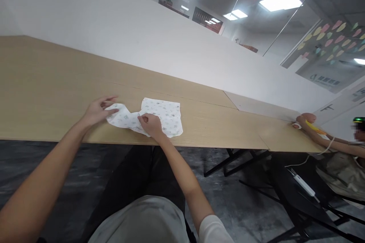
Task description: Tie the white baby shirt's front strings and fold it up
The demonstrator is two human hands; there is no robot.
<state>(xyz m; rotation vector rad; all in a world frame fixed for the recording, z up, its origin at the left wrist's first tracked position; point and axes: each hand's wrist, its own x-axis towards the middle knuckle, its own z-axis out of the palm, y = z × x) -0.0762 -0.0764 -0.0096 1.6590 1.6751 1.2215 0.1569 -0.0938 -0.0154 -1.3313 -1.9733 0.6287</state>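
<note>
A white cloth (168,115) with a small dark print lies on the tabletop in front of me. Its right part is spread fairly flat, while the left part narrows and looks bunched. My right hand (151,124) is closed on the near middle of the cloth, with the fingers curled in a pinch. At the cloth's left end is my left hand (98,111), its thumb lying over the fabric and its fingers apart from the thumb, slightly blurred.
The long wooden table (199,125) runs along a white partition (137,41). At the far right another person's arm (316,135) rests near a yellow object (315,128). A black folding chair (285,182) holds a white power strip (305,186).
</note>
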